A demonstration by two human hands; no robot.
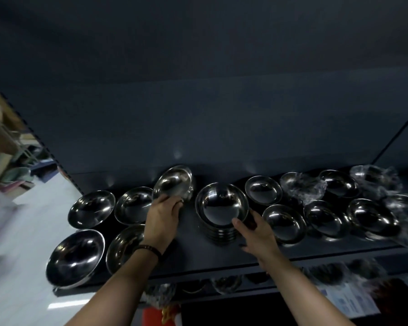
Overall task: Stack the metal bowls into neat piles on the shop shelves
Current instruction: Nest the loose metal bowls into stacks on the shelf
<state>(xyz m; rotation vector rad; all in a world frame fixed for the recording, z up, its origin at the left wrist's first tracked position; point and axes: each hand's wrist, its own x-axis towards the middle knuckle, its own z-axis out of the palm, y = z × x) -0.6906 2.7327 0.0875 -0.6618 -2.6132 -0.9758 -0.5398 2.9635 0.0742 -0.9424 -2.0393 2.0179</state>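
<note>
Bowl [173, 182] in left hand [161, 217], stack [222, 208] in right hand [254, 234]

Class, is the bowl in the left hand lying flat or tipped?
Tipped: the bowl tilts up, inside facing the camera, left hand gripping its lower edge.

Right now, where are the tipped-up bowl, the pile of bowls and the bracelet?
Tipped-up bowl [173, 182]: head view, its shiny inside.
Pile of bowls [222, 205]: head view, inside the top bowl.
Bracelet [149, 249]: head view, the band across the wrist.
</note>
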